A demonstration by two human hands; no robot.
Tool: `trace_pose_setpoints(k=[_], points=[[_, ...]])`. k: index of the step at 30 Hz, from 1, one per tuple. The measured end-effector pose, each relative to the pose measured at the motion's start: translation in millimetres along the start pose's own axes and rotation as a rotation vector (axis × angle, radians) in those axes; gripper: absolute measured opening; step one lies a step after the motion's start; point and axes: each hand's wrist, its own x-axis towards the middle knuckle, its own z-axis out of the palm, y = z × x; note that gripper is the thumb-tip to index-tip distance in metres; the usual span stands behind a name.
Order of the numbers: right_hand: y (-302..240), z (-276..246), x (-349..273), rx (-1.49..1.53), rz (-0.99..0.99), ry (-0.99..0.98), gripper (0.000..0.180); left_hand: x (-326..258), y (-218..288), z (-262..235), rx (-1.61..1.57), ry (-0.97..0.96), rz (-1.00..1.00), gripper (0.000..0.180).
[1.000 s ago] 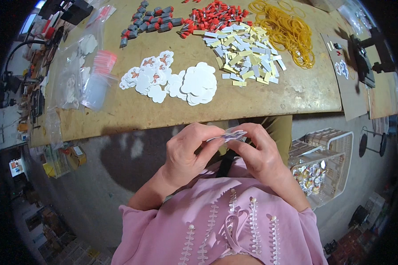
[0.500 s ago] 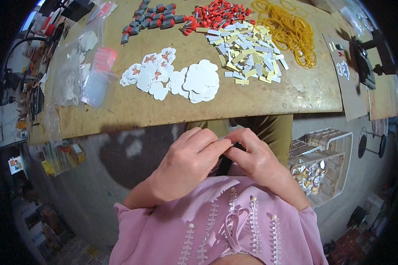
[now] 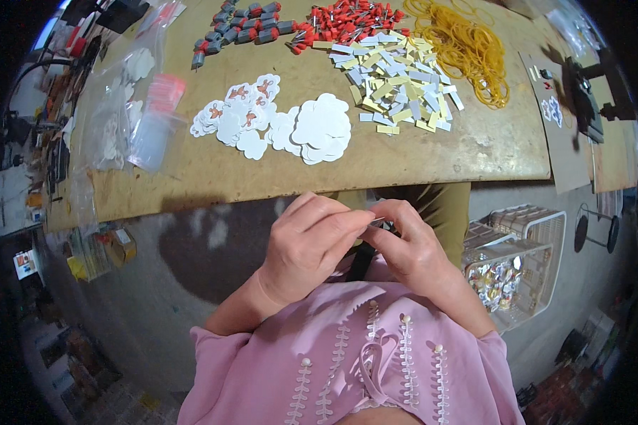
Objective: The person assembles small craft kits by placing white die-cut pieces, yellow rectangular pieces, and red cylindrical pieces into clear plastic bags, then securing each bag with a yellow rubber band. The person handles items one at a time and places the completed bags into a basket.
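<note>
My left hand (image 3: pixel 308 241) and my right hand (image 3: pixel 406 239) meet over my lap, just off the table's near edge. Both are closed, thumbs and fingers pinched together. A small thing with a thin pale edge (image 3: pixel 379 219) shows between the fingertips; my fingers cover most of it, so its kind is unclear. Beyond my hands, a stack of white cloud-shaped cards (image 3: pixel 322 127) lies on the table. Beside it on the left are similar cards, some printed with a brown animal figure (image 3: pixel 238 93).
The wooden table (image 3: pixel 262 177) holds small yellow and pale strips (image 3: pixel 397 85), red parts with metal pins (image 3: pixel 351 21), grey cylinders with red ends (image 3: pixel 248 32), yellow rubber bands (image 3: pixel 475 57) and clear plastic bags (image 3: pixel 152 138). White baskets (image 3: pixel 542 283) stand at the lower right.
My left hand has tilted up slightly, and its fingertips have shifted a little up and to the right. The thin edge of the small thing shows more clearly between the fingers.
</note>
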Motion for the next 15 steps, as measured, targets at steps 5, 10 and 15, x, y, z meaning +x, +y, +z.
trace_pose_setpoints(k=[5, 10, 15], points=[[-1, 0, -3, 0.021, 0.016, -0.033, 0.03, -3, 3, -4, 0.096, -0.122, 0.027, 0.025], [-3, 1, -3, 0.029, 0.032, -0.034, 0.031, -1, 1, 3, -0.016, -0.052, -0.052, 0.027], [-5, 2, -2, 0.054, -0.002, -0.003, 0.03, -10, -4, -1, 0.141, -0.085, 0.098, 0.029]])
